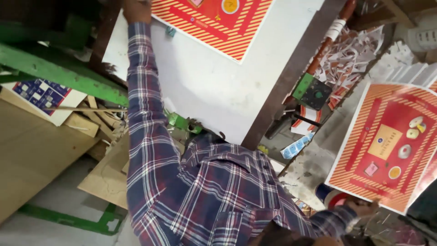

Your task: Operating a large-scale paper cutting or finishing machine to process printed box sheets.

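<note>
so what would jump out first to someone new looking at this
The red and orange striped printed sheet at the right, with the right hand at its lower edge. Next, a matching sheet on the white board at the top, where the left hand reaches in a plaid sleeve.

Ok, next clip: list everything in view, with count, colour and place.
printed sheet: one, red with orange stripes, on the plate, top centre
printed sheet stack: one stack, red and orange, right
machine plate: one, pale grey, centre
control box: one, green and black, right of plate
paper offcuts: heap, white and red, upper right
blue patterned sheet: one, left
machine frame: green, left
left hand: on the top sheet's edge
right hand: at the stack's lower edge
</note>
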